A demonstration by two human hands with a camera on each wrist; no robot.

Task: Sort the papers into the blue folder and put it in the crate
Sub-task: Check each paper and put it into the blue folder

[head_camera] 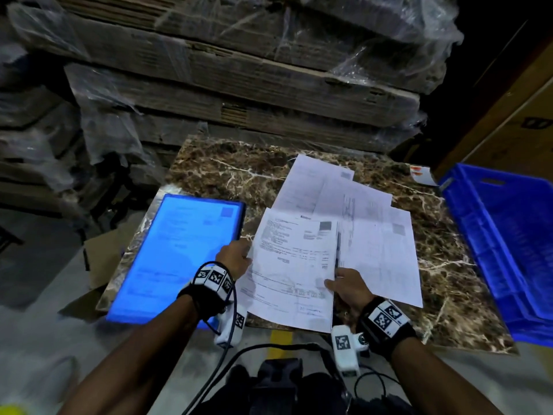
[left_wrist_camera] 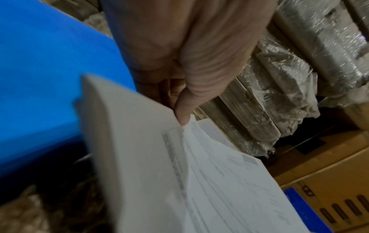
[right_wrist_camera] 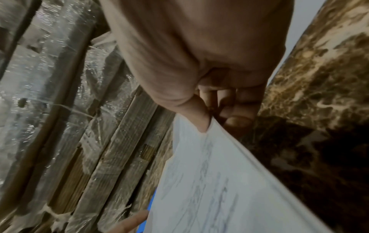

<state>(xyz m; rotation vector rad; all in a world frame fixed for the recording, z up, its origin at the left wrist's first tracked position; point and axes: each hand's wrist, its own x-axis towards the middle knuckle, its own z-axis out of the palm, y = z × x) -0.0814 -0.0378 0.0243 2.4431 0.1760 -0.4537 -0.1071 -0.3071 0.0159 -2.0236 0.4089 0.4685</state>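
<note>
Both hands hold one printed paper sheet [head_camera: 293, 265] lifted above the marble table [head_camera: 239, 169]. My left hand [head_camera: 239, 256] pinches its left edge, thumb on top of the sheet [left_wrist_camera: 209, 181]. My right hand [head_camera: 344, 283] pinches the lower right edge of the sheet [right_wrist_camera: 209, 181] between thumb and curled fingers. The blue folder [head_camera: 179, 253] lies flat at the table's left with a sheet showing through it. Several more papers [head_camera: 359, 211] lie fanned out on the table beyond and right of the held sheet. The blue crate [head_camera: 505, 244] stands at the table's right end.
Stacks of plastic-wrapped flat cardboard [head_camera: 239, 70] rise behind the table. A brown carton [head_camera: 508, 115] stands at the back right, behind the crate. A small white card [head_camera: 420, 173] lies at the table's far right corner. Cables [head_camera: 269, 354] hang below my wrists.
</note>
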